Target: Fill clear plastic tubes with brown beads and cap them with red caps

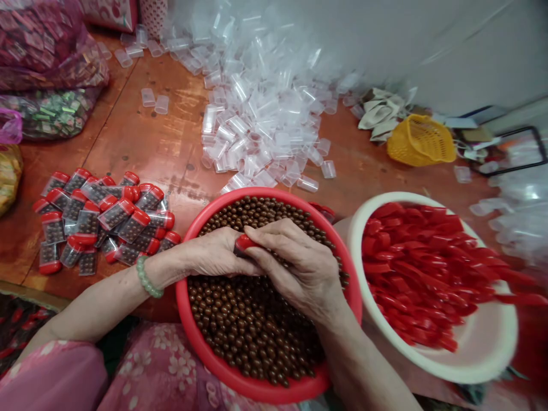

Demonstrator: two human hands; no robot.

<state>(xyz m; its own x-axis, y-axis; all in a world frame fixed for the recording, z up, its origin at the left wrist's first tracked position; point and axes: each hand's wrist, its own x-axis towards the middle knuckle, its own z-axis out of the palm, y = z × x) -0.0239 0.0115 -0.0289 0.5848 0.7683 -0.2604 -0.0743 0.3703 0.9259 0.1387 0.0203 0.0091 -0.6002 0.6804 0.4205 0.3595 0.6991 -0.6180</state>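
Both my hands meet over a red basin [183, 319] full of shiny brown balls [244, 331]. My left hand [212, 254], with a green bead bracelet at the wrist, is closed around a small plastic container, most of which the fingers hide. Its red cap [244, 242] shows between the hands. The thumb and fingers of my right hand [302, 265] are closed on the cap end. To the right, a white basin [492, 348] holds many red plastic strap-like caps [419, 262]. Capped containers filled with brown balls [115, 214] lie heaped on the left.
Clear plastic tubes [265, 114] form a large pile at the back, with more at the right edge. A yellow basket [422, 140] stands back right beside crumpled pale cloth [381, 114]. Plastic bags of small packets [47, 111] sit at the far left of the wooden surface [166, 142].
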